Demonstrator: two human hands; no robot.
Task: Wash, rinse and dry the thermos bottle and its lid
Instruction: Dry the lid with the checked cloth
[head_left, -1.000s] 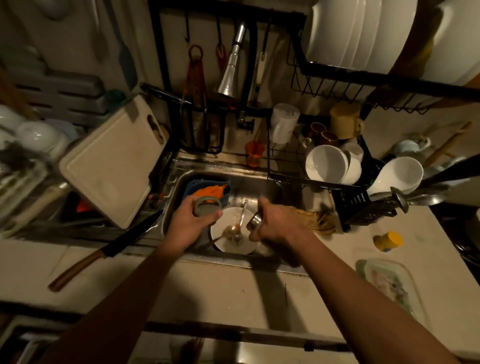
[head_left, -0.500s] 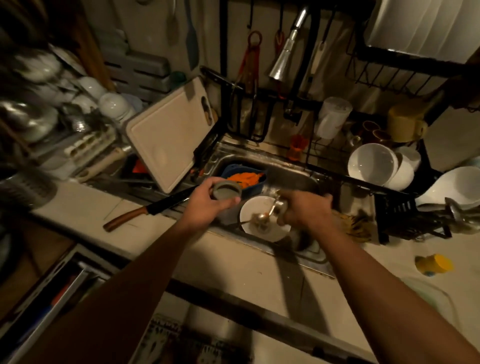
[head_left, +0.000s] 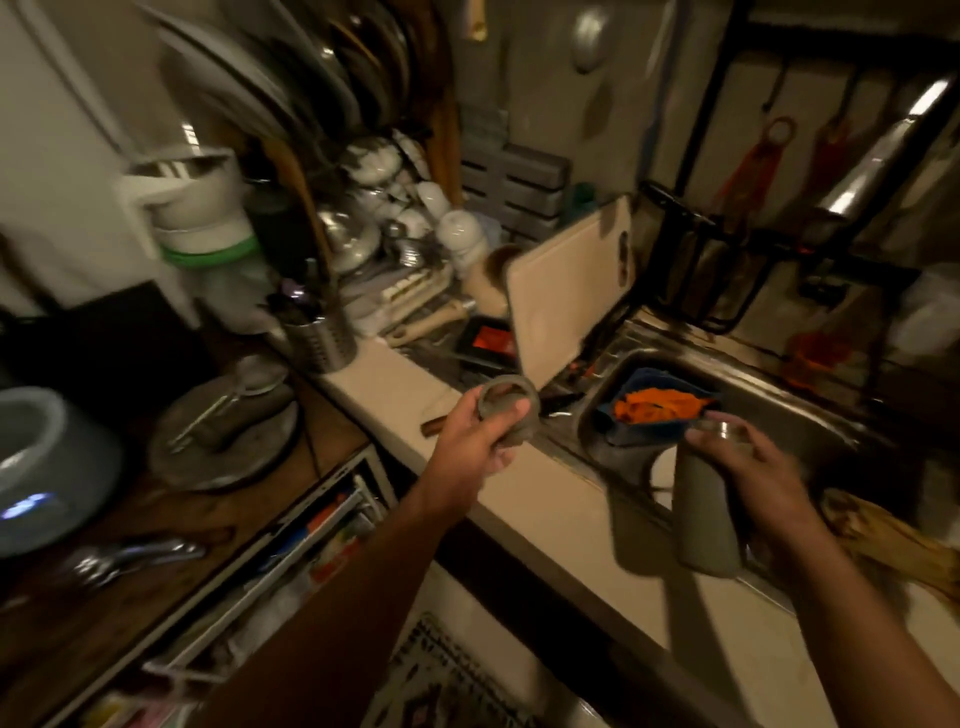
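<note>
My left hand (head_left: 475, 441) grips the round grey lid (head_left: 506, 402) above the counter edge, left of the sink. The lid's open side faces up. My right hand (head_left: 753, 478) holds the grey thermos bottle (head_left: 704, 512) upright by its upper part, over the near rim of the sink (head_left: 779, 400). The bottle's steel mouth (head_left: 724, 431) shows just above my fingers. The picture is blurred by motion.
A blue tub with an orange cloth (head_left: 657, 408) sits in the sink. A white cutting board (head_left: 569, 306) leans at the sink's left, a knife (head_left: 550, 408) below it. Stacked dishes, a steel utensil holder (head_left: 319, 340) and a low wooden table (head_left: 156, 519) crowd the left.
The view has swung left, away from the dish rack. My left hand carried the lid left past the sink edge. My right hand lifted the bottle upright at the sink's near rim.
</note>
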